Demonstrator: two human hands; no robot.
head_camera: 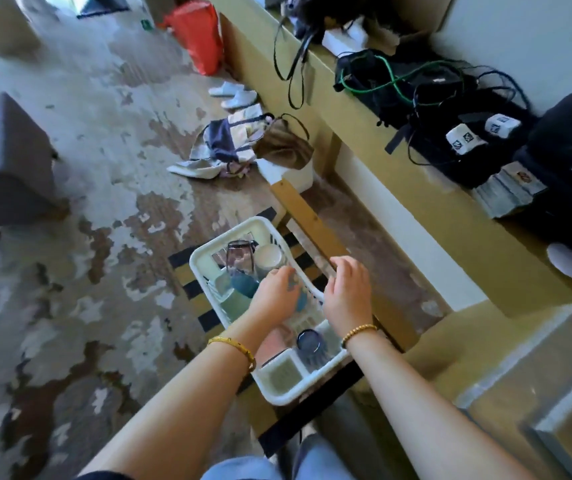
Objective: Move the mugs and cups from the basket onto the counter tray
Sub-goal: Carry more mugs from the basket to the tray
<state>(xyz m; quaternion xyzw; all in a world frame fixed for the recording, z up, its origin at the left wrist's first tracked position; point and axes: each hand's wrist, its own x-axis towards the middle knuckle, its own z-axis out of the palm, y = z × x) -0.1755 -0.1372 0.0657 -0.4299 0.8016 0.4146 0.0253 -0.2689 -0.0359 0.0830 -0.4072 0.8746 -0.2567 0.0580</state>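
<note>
Nearest in the white basket (279, 396) lies a dark blue cup (309, 342). The left hand (277, 292) curls round a teal mug (301, 301) inside it; the right hand (348, 294) hovers relaxed over the rim, holding nothing. Beyond sit another teal mug (244, 285), a clear glass (240, 254) and a white cup (270, 257).
</note>
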